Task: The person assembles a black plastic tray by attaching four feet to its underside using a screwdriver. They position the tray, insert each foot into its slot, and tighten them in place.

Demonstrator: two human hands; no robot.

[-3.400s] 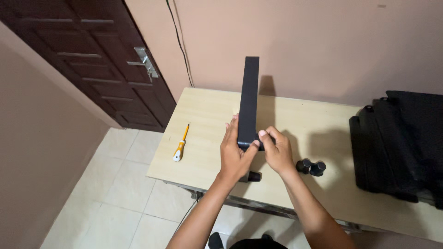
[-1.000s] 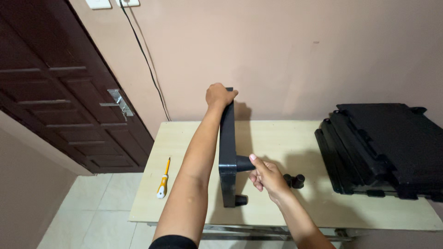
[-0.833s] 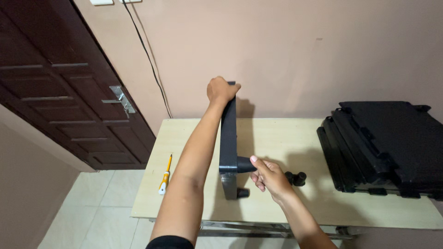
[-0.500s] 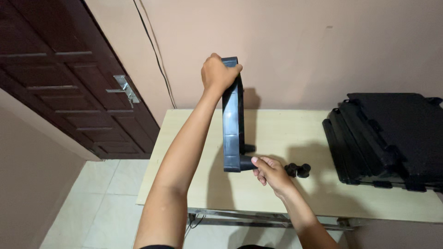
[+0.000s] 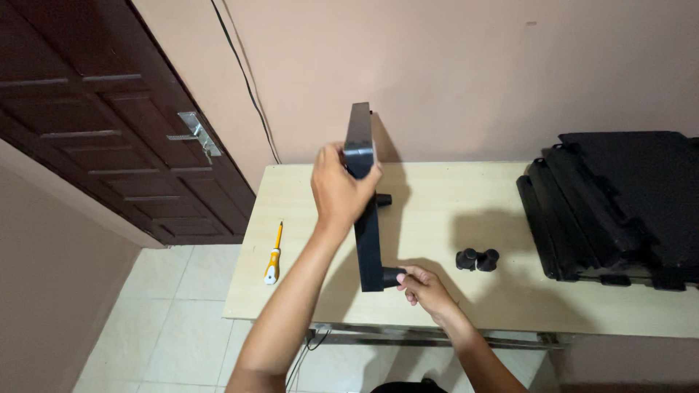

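Observation:
A long black panel (image 5: 366, 225) stands on its edge on the light wooden table (image 5: 437, 196), tilted toward me. My left hand (image 5: 341, 183) grips it near its upper end. My right hand (image 5: 424, 288) holds a short black cylindrical foot (image 5: 392, 276) that sticks out of the panel's lower end. A second black foot (image 5: 383, 199) projects from the panel further back. Two loose black feet (image 5: 478, 260) lie on the table to the right of my right hand.
A stack of black panels (image 5: 615, 207) lies at the table's right end. A yellow-handled screwdriver (image 5: 274, 255) rests near the left edge. A dark wooden door (image 5: 109, 124) stands to the left, a cable (image 5: 244, 80) runs down the pink wall, and pale floor tiles (image 5: 175, 320) lie below.
My left hand slid down from the panel's top end to a lower grip. The panel now leans toward me. My right hand stays at the lower foot.

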